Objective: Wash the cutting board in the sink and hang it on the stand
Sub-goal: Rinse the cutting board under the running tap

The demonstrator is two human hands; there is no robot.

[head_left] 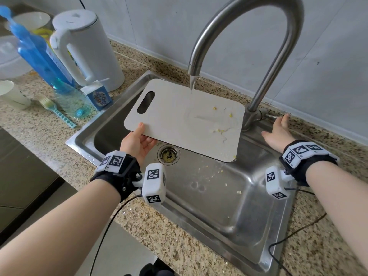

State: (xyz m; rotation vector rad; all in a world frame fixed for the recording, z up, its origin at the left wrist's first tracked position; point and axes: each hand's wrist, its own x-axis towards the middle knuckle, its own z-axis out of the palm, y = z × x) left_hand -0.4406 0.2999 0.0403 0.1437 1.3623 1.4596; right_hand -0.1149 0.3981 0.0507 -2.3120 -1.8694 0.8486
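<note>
A pale grey cutting board (175,116) with a slot handle is held flat over the steel sink (219,206). Water runs from the curved faucet (256,56) onto the board's middle. Yellowish food bits lie on its right part. My left hand (137,142) grips the board's near left edge, thumb on top. My right hand (277,132) is spread open beside the faucet base, with fingertips at the faucet lever (271,116). No stand is in view.
A white kettle (87,50), a blue bottle (39,54), a small carton (98,96), a paper cup (12,94) and a teal brush (57,113) crowd the counter left of the sink. Food scraps sit in the drain (168,154) and on the basin floor.
</note>
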